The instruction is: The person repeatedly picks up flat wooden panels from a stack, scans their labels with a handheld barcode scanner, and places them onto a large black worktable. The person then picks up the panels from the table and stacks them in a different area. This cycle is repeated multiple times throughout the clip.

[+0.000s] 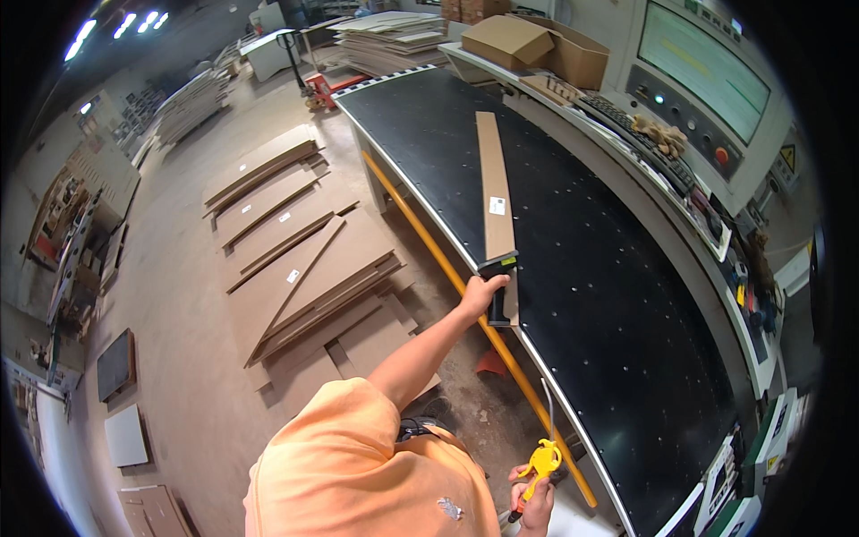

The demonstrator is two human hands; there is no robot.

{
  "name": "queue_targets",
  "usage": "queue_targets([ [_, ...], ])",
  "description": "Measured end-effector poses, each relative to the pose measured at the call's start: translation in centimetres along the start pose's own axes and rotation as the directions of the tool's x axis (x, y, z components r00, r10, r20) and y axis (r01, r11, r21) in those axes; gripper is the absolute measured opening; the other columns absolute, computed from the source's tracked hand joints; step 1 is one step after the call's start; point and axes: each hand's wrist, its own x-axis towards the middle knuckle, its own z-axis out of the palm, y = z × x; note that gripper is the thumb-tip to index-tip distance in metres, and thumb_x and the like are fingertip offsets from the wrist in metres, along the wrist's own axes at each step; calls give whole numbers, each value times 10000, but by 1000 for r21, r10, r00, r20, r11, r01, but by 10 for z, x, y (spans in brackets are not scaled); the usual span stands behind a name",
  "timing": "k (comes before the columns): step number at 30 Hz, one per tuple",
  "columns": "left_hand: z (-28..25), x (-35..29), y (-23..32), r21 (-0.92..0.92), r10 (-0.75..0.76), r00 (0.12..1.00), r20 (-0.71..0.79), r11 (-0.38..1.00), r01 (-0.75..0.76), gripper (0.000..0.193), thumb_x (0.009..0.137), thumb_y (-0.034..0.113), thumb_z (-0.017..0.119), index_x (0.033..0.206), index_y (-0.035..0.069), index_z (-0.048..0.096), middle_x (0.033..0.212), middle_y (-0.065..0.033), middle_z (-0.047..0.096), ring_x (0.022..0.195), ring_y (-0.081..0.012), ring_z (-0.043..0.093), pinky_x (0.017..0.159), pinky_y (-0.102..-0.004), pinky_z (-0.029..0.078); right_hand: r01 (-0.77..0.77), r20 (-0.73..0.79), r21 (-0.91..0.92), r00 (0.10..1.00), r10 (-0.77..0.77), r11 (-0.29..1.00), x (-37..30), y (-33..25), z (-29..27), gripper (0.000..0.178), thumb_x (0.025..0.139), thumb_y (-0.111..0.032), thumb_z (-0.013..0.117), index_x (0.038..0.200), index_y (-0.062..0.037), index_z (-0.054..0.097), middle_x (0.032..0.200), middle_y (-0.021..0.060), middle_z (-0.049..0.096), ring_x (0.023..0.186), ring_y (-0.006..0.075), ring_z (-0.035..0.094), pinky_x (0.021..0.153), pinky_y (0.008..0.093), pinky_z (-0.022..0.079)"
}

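My left hand (482, 296) is wrapped round a black handheld scanner (499, 309) with a small green patch on its head. The scanner is over the near end of a long, narrow brown board (493, 166), which lies on a black table (591, 259). A small white label (497, 206) is stuck on the board, a little beyond the scanner. Low in the picture, my right hand (531, 507) grips a yellow air blow gun (543, 459). Its thin metal nozzle points up beside the table's near edge.
Stacked brown panels (313, 268) lie on the floor at the left. A yellow rail (447, 268) runs along the table's near side. Beyond the table stand a screen (702, 67), a keyboard (617, 121), gloves (660, 136) and an open cardboard box (577, 54). A red pallet jack (319, 91) stands farther back.
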Motion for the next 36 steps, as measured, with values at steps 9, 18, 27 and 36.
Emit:
queue_targets([
  [9,-1,2,0,31,-3,1000,-24,1000,4,306,845,299,737,917,4,697,795,-12,648,690,-106,591,652,-286,482,-102,-35,-62,994,100,993,0,20,-13,637,1019,-570,437,1103,51,551,925,134,618,439,112,472,407,234,355],
  [18,-2,4,0,17,-20,1000,-10,1000,20,316,849,251,739,983,-35,714,859,-40,687,740,-131,637,693,-304,522,-249,120,169,965,231,954,-20,11,-8,363,1047,-361,522,1096,-20,638,751,-23,555,640,41,457,517,226,298],
  [27,-11,9,-8,149,-91,993,-78,983,102,358,813,362,781,882,16,720,785,2,634,679,-118,570,648,-305,466,-212,-12,-184,977,214,960,-2,9,-28,543,1083,-494,339,1146,5,543,998,86,610,424,70,433,410,219,340],
  [36,-26,26,-31,-77,-34,991,-131,997,24,382,825,299,789,1049,4,696,913,-21,643,785,-144,604,740,-298,501,8,-832,57,553,43,998,0,64,-52,507,1048,-572,368,979,-88,500,787,14,513,359,92,413,307,256,327],
])
